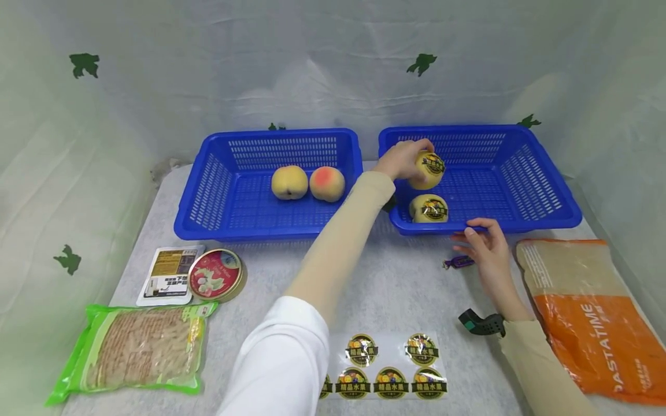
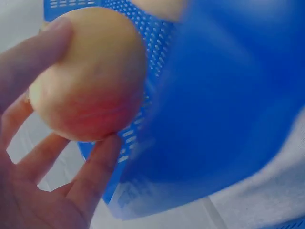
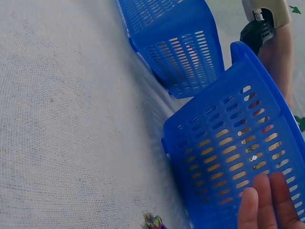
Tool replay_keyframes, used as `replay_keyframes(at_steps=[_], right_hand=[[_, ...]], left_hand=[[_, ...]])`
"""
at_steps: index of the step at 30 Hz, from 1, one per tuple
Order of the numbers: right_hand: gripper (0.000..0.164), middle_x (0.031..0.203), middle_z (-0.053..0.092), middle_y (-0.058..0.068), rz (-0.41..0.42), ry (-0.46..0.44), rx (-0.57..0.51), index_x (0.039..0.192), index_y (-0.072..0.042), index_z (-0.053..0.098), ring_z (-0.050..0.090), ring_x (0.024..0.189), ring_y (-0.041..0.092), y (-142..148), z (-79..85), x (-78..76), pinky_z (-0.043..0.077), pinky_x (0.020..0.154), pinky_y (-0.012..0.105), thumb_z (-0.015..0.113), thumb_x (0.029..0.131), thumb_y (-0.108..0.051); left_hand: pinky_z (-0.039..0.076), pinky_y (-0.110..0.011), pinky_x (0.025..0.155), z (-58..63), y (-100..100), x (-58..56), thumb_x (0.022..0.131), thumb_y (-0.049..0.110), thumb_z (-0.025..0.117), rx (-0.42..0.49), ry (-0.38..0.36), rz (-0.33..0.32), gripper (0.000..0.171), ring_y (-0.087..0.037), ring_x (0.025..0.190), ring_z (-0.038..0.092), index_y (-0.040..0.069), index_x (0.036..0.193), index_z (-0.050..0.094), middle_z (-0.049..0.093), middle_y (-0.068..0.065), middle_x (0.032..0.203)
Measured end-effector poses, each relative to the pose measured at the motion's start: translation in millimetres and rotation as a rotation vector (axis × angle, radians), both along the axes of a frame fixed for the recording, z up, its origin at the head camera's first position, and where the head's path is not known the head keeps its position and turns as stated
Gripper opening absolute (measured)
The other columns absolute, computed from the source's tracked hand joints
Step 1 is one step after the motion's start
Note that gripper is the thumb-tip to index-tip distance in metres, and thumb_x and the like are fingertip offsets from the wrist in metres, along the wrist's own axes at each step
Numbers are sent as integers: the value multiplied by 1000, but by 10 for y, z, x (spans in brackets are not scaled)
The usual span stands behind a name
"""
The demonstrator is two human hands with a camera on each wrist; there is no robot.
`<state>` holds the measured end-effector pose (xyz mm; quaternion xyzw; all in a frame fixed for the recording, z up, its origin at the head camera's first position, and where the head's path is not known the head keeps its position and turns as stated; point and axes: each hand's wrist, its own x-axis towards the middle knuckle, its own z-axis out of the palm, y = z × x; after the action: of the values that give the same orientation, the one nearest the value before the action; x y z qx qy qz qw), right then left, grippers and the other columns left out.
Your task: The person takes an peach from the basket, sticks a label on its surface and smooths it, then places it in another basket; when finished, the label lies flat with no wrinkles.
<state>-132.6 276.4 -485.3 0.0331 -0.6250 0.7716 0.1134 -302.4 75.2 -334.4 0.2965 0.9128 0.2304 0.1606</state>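
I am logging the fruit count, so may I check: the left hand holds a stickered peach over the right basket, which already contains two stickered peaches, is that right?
Not quite. The head view shows only one stickered peach lying in the right basket, not two. The rest stands: the left hand holds a stickered peach over that basket.

Yellow peach with round black-and-gold sticker, held in the air just right of frame centre, over the near-left corner of the right blue basket. Underside blushes red in the left wrist view. Second stickered peach lies right below it on that basket's floor, sticker up, against the near wall.
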Motion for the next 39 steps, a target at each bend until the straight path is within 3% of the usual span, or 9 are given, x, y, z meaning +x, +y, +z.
replay_keyframes(at_steps=[5,7,12,19,23,26,32,35,39], right_hand=[[39,102,58,21,7,21,8,117,1,43,59,92,32,-18,-13,0,52,69,36,58,89,-20],[33,102,58,21,39,37,-35,115,1,44,59,92,31,-38,45,24,51,70,36,56,90,-16],[26,100,59,20,59,48,-50,114,1,44,59,91,32,-92,180,80,51,70,35,52,91,-10],[20,96,60,16,-1,28,22,110,0,46,59,89,35,-224,413,166,52,68,35,50,92,-7],[15,94,60,15,28,32,-8,107,-1,46,62,86,25,-292,537,210,52,68,32,45,93,-1],[14,93,60,14,47,34,-14,106,-1,45,62,85,19,-347,629,244,52,68,30,43,93,1],[14,94,60,14,53,35,-6,107,-1,44,62,85,16,-363,655,259,52,69,30,42,93,0],[14,94,60,14,50,35,-2,107,-2,44,62,86,18,-336,609,243,52,69,30,42,94,1],[15,95,60,14,40,24,17,108,-3,45,61,88,25,-298,546,219,52,69,31,42,93,-1]], left_hand=[[41,-26,79,29,-41,-5,77,18,71,-30,-32,-17,57,-12,103,44,20,127,44,49,-1,120],[41,-26,79,15,-36,-8,78,18,70,-61,-17,-38,53,-12,102,44,19,125,45,49,-2,119],[41,-26,82,-23,12,16,81,21,67,-189,65,-75,46,-14,104,44,17,121,45,46,-3,120],[40,-26,87,-72,43,70,89,12,51,-374,188,-86,59,-18,122,38,15,142,26,35,-7,138],[42,-30,87,-93,43,92,86,11,54,-455,265,-92,59,-20,117,43,18,140,31,34,-7,139],[42,-32,88,-101,45,104,86,14,56,-494,281,-98,55,-23,115,45,22,137,37,32,-8,139],[42,-29,86,-121,16,84,85,8,56,-445,297,-132,46,-19,107,49,24,127,49,44,-4,128],[41,-26,83,-130,0,60,84,2,54,-383,269,-146,45,-15,102,50,21,124,52,52,-1,120],[40,-25,85,-128,-5,50,85,0,52,-360,237,-153,47,-13,106,48,21,128,51,52,1,122]])
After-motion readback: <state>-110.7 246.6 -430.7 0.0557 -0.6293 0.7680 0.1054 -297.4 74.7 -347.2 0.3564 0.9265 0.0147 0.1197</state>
